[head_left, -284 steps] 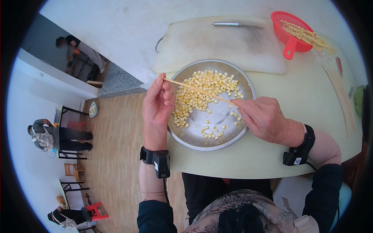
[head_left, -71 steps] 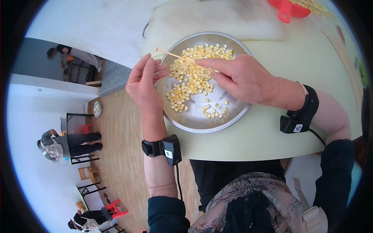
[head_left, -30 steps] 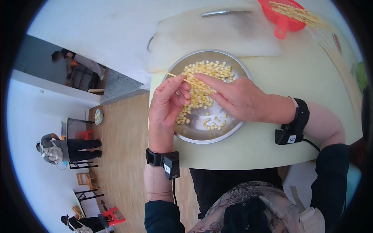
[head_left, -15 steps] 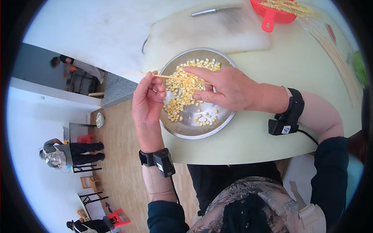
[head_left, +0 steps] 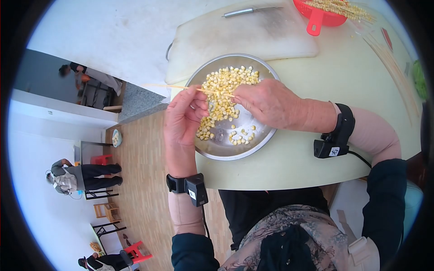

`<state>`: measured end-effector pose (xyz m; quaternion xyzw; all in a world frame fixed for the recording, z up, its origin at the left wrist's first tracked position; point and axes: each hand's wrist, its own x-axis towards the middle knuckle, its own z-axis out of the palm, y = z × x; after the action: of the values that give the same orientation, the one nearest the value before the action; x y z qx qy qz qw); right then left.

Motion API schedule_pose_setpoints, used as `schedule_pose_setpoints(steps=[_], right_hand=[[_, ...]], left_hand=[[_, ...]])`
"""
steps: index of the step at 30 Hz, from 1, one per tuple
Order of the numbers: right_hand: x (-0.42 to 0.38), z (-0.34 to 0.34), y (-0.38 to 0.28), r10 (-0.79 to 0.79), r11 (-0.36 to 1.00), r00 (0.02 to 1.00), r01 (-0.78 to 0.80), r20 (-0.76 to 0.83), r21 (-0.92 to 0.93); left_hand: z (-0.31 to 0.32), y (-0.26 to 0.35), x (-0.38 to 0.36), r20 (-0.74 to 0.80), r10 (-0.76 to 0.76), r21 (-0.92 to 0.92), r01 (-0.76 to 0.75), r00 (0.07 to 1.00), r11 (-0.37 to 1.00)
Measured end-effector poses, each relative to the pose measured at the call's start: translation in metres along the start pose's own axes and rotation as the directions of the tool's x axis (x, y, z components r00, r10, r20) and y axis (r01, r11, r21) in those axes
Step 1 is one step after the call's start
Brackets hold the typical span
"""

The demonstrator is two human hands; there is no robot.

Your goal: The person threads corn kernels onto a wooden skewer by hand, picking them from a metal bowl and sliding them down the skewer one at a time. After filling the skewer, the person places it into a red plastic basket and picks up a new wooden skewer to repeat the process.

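A thin wooden skewer spans the gap between my two hands, above a round steel bowl of pale yellow corn kernels. My left hand pinches the skewer between thumb and forefinger over the bowl's left rim; its far end sticks out to the left. My right hand is closed around the skewer's other end, over the bowl. Whether a kernel sits inside those right fingertips is hidden. The bowl's lower part shows bare metal with a few loose kernels.
Behind the bowl lies a white cutting board with a thin pointed tool. A red colander holds skewered kernels at the back right. Bare skewers and a green item lie at right. Other people are far left.
My left hand has moved right, nearer my right hand. My right fingers, stretched out before, have closed around the skewer's end.
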<state>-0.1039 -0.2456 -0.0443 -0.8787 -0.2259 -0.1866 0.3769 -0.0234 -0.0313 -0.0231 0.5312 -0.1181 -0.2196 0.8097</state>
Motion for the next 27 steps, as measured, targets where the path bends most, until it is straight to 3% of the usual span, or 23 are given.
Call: schedule_pose_setpoints(steps=[5,27], right_hand=[[-0.001,0.000,0.000,0.012,1.000,1.000,-0.011,-0.021,0.024],[-0.004,0.004,0.003,-0.035,0.999,0.999,0.034,0.025,0.027]], left_hand=[[0.018,-0.009,-0.004,0.040,-0.107,0.088,0.103,0.993,0.991],[0.022,-0.020,-0.006,0.128,-0.202,0.067,0.195,0.971,0.979]])
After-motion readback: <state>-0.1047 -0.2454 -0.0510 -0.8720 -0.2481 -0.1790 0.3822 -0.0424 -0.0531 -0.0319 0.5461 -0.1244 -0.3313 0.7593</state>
